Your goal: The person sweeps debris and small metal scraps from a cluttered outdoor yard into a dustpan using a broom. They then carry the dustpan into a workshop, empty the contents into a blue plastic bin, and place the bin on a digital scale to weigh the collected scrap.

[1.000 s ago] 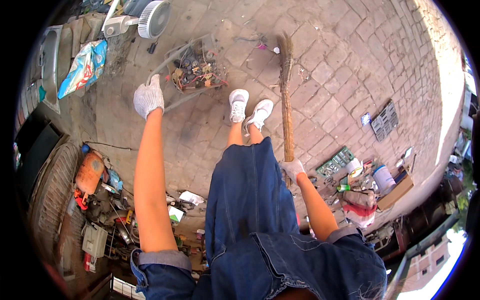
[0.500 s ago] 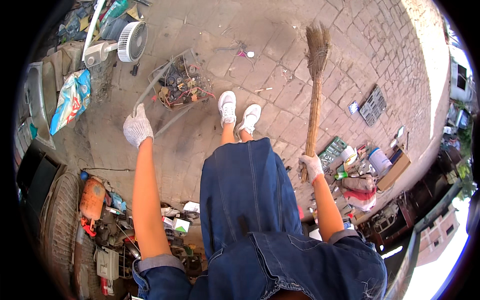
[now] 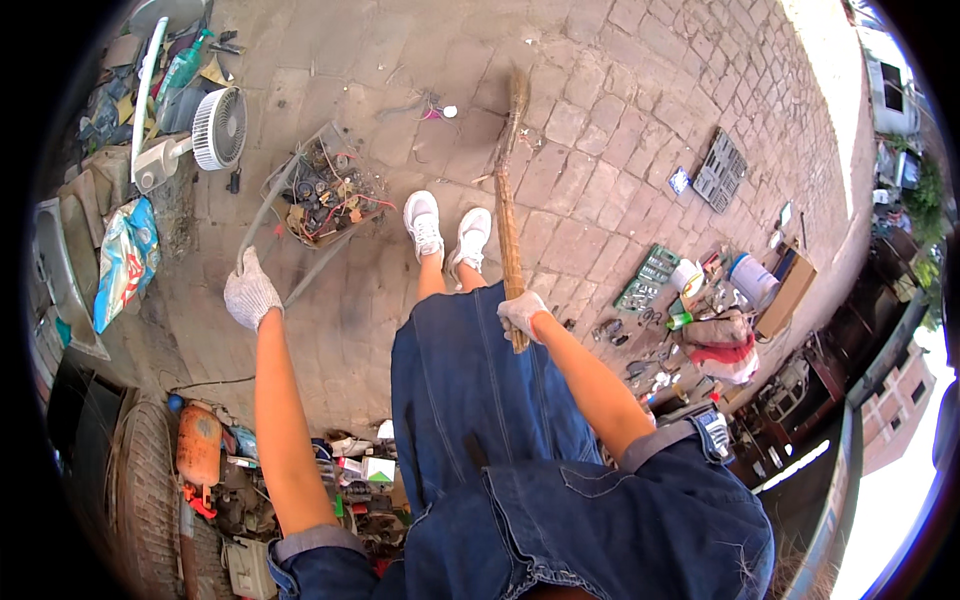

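My left hand, in a pale knitted glove, is closed around the bent grey handle of a dustpan. Dark scraps, wires and orange-brown bits fill the pan, which sits on the paving left of my feet. In my gloved right hand is a straw broom, gripped near the lower end of its wooden handle. The broom points away from me, and its bristles are at the far end, seen narrow and slightly blurred. A little litter with a white piece lies between broom and dustpan.
On the left stand a white fan, a blue-and-white bag and an orange tank. To the right lie a green socket tool case, a grey tray, a white bucket and a cardboard box. Clutter lines the wall behind me.
My right hand has swung the broom leftward, from out at my right side to in front of my skirt. My left hand keeps its hold on the dustpan; the view has shifted slightly.
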Motion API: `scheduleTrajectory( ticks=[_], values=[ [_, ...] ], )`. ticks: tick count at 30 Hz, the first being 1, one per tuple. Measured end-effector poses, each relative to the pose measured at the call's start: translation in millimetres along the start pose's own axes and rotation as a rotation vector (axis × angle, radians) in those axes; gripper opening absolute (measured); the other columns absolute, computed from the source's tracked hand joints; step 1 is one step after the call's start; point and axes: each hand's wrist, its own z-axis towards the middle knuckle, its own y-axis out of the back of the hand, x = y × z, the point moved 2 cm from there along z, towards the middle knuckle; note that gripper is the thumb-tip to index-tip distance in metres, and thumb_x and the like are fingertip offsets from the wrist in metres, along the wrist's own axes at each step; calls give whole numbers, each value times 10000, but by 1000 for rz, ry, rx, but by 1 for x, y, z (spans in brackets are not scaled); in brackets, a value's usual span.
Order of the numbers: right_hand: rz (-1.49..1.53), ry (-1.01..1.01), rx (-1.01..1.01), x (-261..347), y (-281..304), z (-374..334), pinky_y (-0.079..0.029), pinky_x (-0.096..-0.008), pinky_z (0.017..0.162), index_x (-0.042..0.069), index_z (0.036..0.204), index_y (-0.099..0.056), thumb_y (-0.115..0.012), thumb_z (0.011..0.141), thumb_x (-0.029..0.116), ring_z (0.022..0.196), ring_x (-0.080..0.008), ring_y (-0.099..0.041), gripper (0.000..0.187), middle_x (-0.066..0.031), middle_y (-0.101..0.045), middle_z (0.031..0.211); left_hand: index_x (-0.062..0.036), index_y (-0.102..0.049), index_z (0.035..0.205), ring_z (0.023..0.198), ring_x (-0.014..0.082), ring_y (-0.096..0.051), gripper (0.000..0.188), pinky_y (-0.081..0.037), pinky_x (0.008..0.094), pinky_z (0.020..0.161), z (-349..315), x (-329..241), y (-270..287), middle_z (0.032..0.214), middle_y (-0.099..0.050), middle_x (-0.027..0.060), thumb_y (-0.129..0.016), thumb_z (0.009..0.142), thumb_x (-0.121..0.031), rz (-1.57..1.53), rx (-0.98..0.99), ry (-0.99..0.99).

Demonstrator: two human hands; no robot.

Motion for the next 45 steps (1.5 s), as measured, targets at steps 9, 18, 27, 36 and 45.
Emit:
scheduleTrajectory(
  ticks=[9, 18, 27, 36, 45],
  values=[
    [482, 135, -25, -62, 45, -94, -496, -321, 488, 22, 829, -452, -610, 683, 34, 484, -167, -506, 215, -60, -492, 609, 42, -676, 841, 804, 381, -620, 659, -459, 462, 710, -13, -10, 8, 850, -652, 235, -559, 757, -601, -51, 13, 40],
    [529, 128, -169, -5, 229, 66, -459, -354, 451, 54, 667, -506, -569, 717, 85, 485, -219, -523, 86, -70, -503, 580, 42, -675, 832, 780, 384, -620, 646, -461, 457, 693, -12, -9, 5, 837, -655, 227, -574, 757, -591, -57, -10, -1],
    [216, -85, 47, -19, -19, 20, -527, -405, 483, -54, 729, -565, -557, 742, 35, 533, -292, -610, 90, -155, -584, 635, 44, -675, 831, 799, 386, -625, 653, -473, 455, 702, -23, -11, 3, 840, -653, 239, -562, 768, -596, -6, -48, 15],
    [495, 91, 265, -63, -72, -114, -513, -327, 476, -6, 831, -475, -610, 714, 65, 449, -183, -516, 192, -71, -496, 610, 54, -668, 864, 827, 382, -627, 694, -480, 456, 720, -2, 1, -6, 869, -653, 239, -530, 785, -621, 111, -48, -19],
    [456, 261, -114, -28, 75, -33, -502, -345, 445, -23, 807, -511, -589, 688, 37, 467, -191, -529, 154, -87, -523, 594, 60, -666, 857, 845, 390, -621, 719, -473, 451, 732, -10, 0, -2, 877, -647, 254, -525, 775, -640, 71, -46, -5]
  ],
)
